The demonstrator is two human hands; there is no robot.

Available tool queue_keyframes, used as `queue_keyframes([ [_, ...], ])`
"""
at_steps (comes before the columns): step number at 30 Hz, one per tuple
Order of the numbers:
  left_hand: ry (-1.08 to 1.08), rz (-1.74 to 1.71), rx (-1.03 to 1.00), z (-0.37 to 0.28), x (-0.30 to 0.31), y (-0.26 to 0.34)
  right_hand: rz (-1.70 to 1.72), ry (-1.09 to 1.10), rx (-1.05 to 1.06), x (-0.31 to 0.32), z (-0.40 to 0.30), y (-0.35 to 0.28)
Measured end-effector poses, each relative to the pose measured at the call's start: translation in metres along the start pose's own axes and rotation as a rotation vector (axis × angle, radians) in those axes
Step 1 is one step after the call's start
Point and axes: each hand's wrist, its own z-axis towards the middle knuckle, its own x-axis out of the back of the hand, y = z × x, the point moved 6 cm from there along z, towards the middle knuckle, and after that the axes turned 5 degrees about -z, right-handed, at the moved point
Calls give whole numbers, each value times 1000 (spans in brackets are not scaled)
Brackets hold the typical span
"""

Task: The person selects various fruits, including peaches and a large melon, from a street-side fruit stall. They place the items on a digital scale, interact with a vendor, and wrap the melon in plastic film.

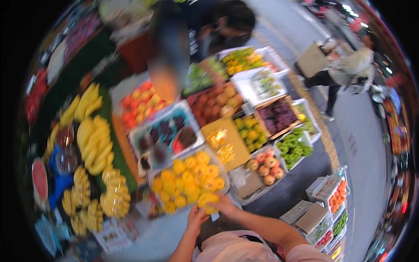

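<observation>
A yellow fruit [208,199] rests between my two hands at the near edge of a crate. My right hand [225,207] grips it from the right, and my left hand [197,216] holds its lower left side. Directly beyond them, the shallow crate [226,178] is filled with similar round yellow fruits [188,177]; blur hides their exact kind. A small pale tag or piece of paper [215,216] shows just under the held fruit.
Bananas [95,144] hang or lie at left. Boxes of dark fruit [167,126], pomegranates [270,167], green grapes [294,147] and purple grapes [277,114] surround the crate. Across the stall, a person [209,36] bends over, arm reaching into produce. Another person [350,68] is on the street.
</observation>
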Motion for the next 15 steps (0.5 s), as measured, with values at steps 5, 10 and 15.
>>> queue_keyframes([
  [5,217,-59,87,31,71,-70,-147,322,-287,47,103,98],
  [10,367,-98,215,19,123,-119,-165,299,-120,30,176,80],
  [15,450,-111,254,6,142,-130,-498,190,16,-26,220,71],
])
